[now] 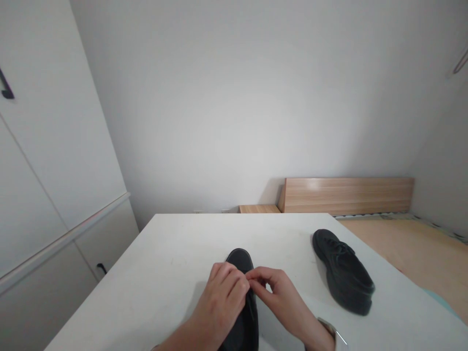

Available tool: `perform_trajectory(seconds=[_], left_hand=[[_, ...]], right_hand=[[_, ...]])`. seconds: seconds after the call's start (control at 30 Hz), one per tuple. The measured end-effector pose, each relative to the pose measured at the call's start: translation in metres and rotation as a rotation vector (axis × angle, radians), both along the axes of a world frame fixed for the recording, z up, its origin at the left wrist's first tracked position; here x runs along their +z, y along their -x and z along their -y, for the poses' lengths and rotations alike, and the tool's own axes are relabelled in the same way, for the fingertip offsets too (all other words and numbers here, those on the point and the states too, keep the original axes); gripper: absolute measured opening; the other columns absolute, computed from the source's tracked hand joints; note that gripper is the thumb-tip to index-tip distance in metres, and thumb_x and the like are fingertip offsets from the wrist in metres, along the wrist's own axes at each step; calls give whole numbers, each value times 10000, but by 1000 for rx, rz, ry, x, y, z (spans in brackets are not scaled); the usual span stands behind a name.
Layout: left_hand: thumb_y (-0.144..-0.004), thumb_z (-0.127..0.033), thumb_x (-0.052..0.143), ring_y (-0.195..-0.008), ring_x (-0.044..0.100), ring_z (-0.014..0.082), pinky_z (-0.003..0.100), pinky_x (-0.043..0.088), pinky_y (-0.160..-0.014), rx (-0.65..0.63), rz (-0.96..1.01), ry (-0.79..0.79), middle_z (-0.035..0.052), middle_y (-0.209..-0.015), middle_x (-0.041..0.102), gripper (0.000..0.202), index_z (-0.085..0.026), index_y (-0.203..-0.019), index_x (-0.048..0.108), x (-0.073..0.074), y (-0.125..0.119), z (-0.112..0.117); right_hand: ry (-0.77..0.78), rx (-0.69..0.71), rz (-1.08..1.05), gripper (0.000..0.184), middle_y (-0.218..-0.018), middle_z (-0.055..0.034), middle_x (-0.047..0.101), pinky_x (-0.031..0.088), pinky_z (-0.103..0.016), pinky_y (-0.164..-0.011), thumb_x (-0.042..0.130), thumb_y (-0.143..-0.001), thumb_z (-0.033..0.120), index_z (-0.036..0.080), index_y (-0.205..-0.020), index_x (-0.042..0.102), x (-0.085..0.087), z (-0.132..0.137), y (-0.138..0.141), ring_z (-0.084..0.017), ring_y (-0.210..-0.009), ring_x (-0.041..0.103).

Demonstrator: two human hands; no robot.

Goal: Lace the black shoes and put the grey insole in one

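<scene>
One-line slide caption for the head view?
Both hands, left hand and right hand, meet over a black shoe; its mate lies apart.

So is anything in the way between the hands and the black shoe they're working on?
No, nothing visible. Both the left hand and the right hand are already on the near black shoe, fingers pinched together over its top. The other shoe lies apart to the right on the white table.

The black, matt leather-looking shoe (242, 292) at six o'clock has a smooth toe. Its black matt twin shoe (343, 270) at four o'clock lies on the smooth white matt tabletop (168, 273). The light wooden headboard (347, 195) at two o'clock shows a faint sheen.
</scene>
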State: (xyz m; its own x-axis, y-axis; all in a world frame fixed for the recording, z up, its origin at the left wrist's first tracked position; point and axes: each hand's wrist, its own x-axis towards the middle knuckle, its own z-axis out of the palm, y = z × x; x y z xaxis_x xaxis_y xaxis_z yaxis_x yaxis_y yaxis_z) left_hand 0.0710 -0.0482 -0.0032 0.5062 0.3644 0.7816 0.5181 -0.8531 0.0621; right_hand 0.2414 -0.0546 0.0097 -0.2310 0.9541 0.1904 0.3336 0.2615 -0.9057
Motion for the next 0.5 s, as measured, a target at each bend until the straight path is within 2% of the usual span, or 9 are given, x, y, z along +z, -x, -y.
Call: perform_trajectory(seconds=[0.13, 0.27, 0.4, 0.5], left_hand=[[-982, -96, 388, -768, 492, 186, 341, 398, -712, -7, -3, -31, 32, -783, 589, 185, -150, -884, 535, -4, 2, -2], [-962, -63, 418, -765, 489, 188, 339, 387, -706, -13, 1, -20, 34, -777, 582, 165, -145, -880, 536, -4, 4, -2], [-931, -31, 468, -772, 497, 186, 331, 391, -718, -24, 49, -4, 30, -789, 592, 134, -148, -936, 534, -2, 6, -2], [-945, -71, 478, -757, 505, 182, 320, 394, -706, -6, 92, 25, 21, -776, 583, 112, -170, -910, 517, -1, 9, -2]], right_hand=[[26, 40, -3, 165, -792, -38, 721, 436, -286, -678, 614, -858, 256, 179, -849, 760, 0, -5, -5, -186, -725, 584], [44, 79, -31, 170, -777, -47, 702, 437, -291, -681, 609, -855, 263, 158, -832, 741, 0, -7, -6, -185, -724, 582], [-12, 66, 15, 130, -732, -23, 641, 421, -276, -655, 584, -833, 204, 148, -808, 699, 1, -6, -4, -160, -687, 540], [-49, 52, 28, 108, -727, -6, 607, 411, -263, -642, 556, -782, 118, 155, -778, 657, 0, -4, -1, -147, -683, 520]])
